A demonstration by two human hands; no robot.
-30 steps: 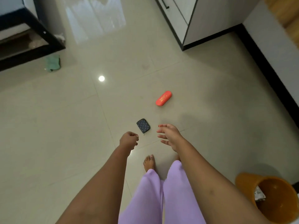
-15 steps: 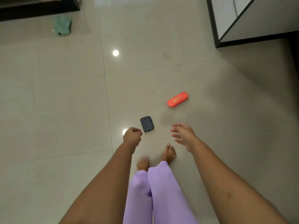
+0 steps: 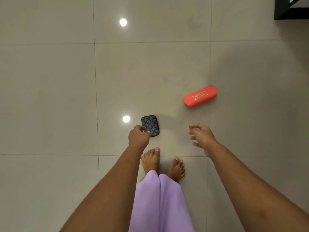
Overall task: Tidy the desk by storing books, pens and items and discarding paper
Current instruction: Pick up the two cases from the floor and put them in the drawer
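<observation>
Pouch [image 3: 151, 125], dark, patterned, flat on the tiled floor [image 3: 50, 97], just ahead of the bare feet [image 3: 150, 159]. Left hand [image 3: 138, 138] has its fingers curled and overlaps the pouch's near corner; cannot tell if it grips the pouch or only hangs above it. Right hand [image 3: 201, 137] is held apart to the right, fingers loosely spread, holding nothing. Red case [image 3: 200, 96] lies on the floor beyond the right hand, well apart from the pouch. Lilac trousers [image 3: 160, 203] are at the bottom of the view.

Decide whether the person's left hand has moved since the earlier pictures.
Yes. The left hand has come forward over the near corner of the dark patterned fabric pouch.
</observation>
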